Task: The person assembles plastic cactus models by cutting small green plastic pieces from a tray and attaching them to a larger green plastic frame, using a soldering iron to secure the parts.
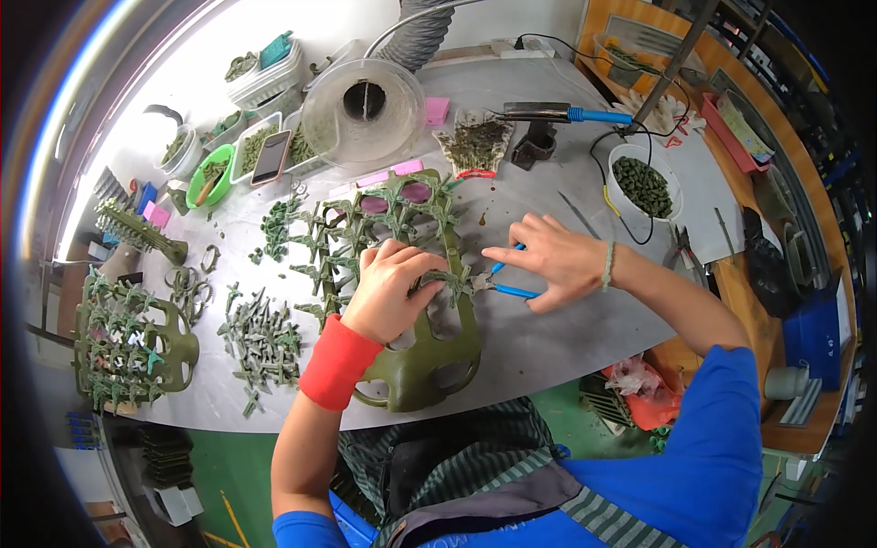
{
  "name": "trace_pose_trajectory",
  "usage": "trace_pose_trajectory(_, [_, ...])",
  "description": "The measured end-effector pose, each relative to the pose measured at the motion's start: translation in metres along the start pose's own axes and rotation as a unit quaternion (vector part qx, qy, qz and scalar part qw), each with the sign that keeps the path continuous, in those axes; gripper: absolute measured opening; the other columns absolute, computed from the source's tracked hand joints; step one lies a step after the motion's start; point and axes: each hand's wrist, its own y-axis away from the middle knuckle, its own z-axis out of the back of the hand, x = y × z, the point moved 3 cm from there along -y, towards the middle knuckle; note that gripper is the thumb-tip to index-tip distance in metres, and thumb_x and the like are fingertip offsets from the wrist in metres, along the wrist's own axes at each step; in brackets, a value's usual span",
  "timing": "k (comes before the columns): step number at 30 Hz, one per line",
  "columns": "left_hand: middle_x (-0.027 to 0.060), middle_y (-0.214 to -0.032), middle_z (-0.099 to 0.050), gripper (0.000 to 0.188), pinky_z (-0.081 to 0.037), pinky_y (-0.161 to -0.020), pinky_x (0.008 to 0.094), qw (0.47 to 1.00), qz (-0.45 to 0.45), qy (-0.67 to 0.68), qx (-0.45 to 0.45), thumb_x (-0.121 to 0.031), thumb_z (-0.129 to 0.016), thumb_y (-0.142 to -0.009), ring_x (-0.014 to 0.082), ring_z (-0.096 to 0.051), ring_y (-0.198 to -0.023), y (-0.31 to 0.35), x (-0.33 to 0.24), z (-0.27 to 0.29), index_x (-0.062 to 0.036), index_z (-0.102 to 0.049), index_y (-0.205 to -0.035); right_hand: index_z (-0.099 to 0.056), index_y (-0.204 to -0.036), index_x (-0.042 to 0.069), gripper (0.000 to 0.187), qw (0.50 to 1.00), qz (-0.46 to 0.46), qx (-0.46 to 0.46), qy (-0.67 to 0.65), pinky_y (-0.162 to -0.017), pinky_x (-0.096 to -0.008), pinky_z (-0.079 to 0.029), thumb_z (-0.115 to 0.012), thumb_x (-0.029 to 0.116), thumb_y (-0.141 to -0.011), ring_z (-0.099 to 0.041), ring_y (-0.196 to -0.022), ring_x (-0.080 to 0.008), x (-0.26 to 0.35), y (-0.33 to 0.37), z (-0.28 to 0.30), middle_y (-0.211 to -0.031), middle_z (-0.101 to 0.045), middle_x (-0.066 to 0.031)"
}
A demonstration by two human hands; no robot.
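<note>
My right hand [566, 263] grips blue-handled cutting pliers [517, 292], the handles spread apart between its fingers and thumb. The jaws of the pliers meet the end of a small green cross-like piece [448, 281]. That piece is pinched between the thumb and fingers of my left hand [395, 285], which wears a red wristband. Under both hands, a large olive-green openwork frame [416, 384] lies on the grey table, with several similar green pieces along its bars. My left hand hides part of the frame.
Loose green pieces [263, 338] lie left of the frame. A second frame [183, 345] stands at the left edge. A white bowl of green pellets [678, 194], a blue-handled soldering iron [598, 116] and its cable are at the right. A clear round cover [402, 128] stands behind.
</note>
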Motion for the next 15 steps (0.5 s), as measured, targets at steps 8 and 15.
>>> trace_pose_trajectory(8, [0.0004, -0.095, -0.065, 0.022, -0.034, -0.091, 0.038, 1.0, -0.009, 0.011, 0.021, -0.017, -0.071, -0.081, 0.0229, -0.053, -0.097, -0.003, 0.005, 0.0, -0.0153, -0.067, -0.102, -0.044, -0.14, 0.006, 0.082, 0.998, 0.005, 0.062, 0.008, -0.081, -0.0411, -0.045, -0.071, 0.035, -0.068, -0.05, -0.096, -0.0308, -0.003, -0.011, 0.002, -0.103, -0.054, -0.0132])
trace_pose_trajectory(15, [-0.0005, -0.093, -0.066, 0.02, -0.034, -0.091, 0.0363, 0.999, -0.01, 0.019, 0.048, -0.021, -0.073, -0.081, 0.0212, -0.054, -0.095, -0.008, 0.013, -0.001, -0.0163, -0.07, -0.1, -0.048, -0.134, 0.007, 0.07, 0.994, -0.009, 0.108, -0.028, -0.074, -0.0433, -0.051, -0.068, 0.029, -0.071, -0.06, -0.091, -0.0323, -0.001, -0.013, 0.008, -0.102, -0.059, -0.0138])
